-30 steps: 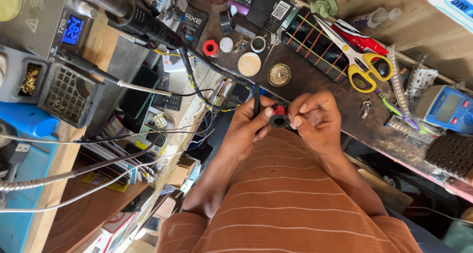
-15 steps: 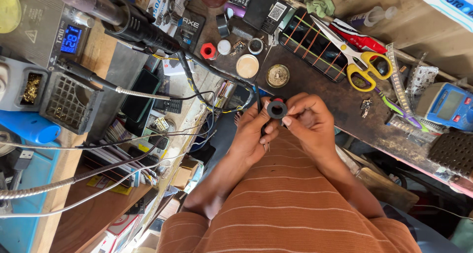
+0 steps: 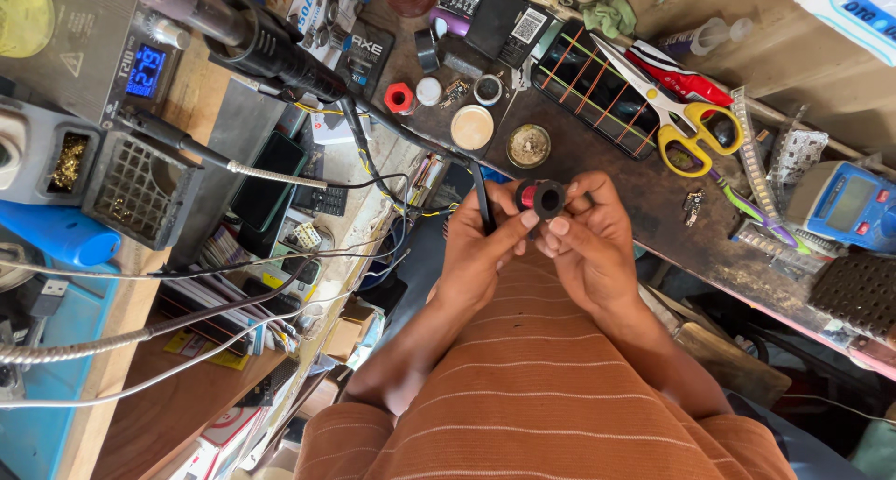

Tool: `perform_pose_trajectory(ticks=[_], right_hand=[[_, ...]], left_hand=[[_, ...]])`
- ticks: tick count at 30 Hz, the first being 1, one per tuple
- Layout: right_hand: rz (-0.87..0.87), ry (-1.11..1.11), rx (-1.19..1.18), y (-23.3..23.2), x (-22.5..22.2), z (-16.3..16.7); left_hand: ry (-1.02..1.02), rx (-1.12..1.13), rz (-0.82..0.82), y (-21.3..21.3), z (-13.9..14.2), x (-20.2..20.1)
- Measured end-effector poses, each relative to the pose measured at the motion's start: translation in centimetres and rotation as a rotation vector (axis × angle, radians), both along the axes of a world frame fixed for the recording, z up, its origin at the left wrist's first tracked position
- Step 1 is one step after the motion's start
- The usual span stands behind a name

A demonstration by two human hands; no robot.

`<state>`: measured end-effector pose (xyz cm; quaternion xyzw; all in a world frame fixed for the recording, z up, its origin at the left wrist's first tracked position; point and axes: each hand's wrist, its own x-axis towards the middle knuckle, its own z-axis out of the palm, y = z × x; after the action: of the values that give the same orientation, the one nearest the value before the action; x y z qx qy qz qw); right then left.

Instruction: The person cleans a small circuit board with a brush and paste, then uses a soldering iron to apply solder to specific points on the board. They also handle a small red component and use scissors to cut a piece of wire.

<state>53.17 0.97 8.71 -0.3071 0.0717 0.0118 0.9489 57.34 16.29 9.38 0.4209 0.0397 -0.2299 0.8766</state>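
— What are the two hands busy with, there in the middle of the frame?

— Both pinch one small thing: a black ring-shaped part (image 3: pixel 544 198) with a red core showing on its left side. The left hand (image 3: pixel 481 251) closes thumb and fingertips on it from the left, and the right hand (image 3: pixel 588 242) closes fingertips on it from the right. A thin black tool (image 3: pixel 483 198) also stands up out of the left hand's fingers.

— And where does the part sit?

— Just above centre, held in the air over the edge of the dark workbench (image 3: pixel 653 204), not resting on it.

— What lies about it?

— Straight above, a round brass-coloured tin (image 3: pixel 528 146) and a pale round lid (image 3: pixel 472 126); further up-left, a small red spool (image 3: pixel 399 98). To the upper right, yellow-handled scissors (image 3: pixel 686 125) on the bench, and at the right edge a blue meter (image 3: pixel 845 204). In the upper left, a soldering station with a blue display (image 3: pixel 146 69), and a black hot-air handle (image 3: pixel 271 46) slanting across the top.
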Motion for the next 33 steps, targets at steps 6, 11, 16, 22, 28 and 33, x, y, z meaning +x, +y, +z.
perform_pose_trajectory(ticks=[6,11,16,22,28,33], right_hand=[[0.098,0.061,0.142,-0.1,0.1,0.0],[0.14,0.103,0.281,-0.2,0.1,-0.3],[0.13,0.13,0.31,-0.5,0.1,-0.6],[-0.189,-0.083,-0.443,0.2,-0.5,0.7],[-0.411,-0.419,-1.431,0.0,-0.1,2.7],[-0.434,-0.502,-1.516,-0.5,0.5,3.4]], left_hand=[[0.085,-0.006,-0.008,0.7,0.5,0.3],[-0.375,0.236,-0.004,0.8,0.2,0.2],[-0.609,0.546,0.135,1.1,1.4,0.3],[-0.594,0.623,0.156,2.1,2.4,1.2],[-0.509,0.492,0.124,2.2,1.8,0.8],[-0.507,0.446,0.11,2.1,1.4,0.6]])
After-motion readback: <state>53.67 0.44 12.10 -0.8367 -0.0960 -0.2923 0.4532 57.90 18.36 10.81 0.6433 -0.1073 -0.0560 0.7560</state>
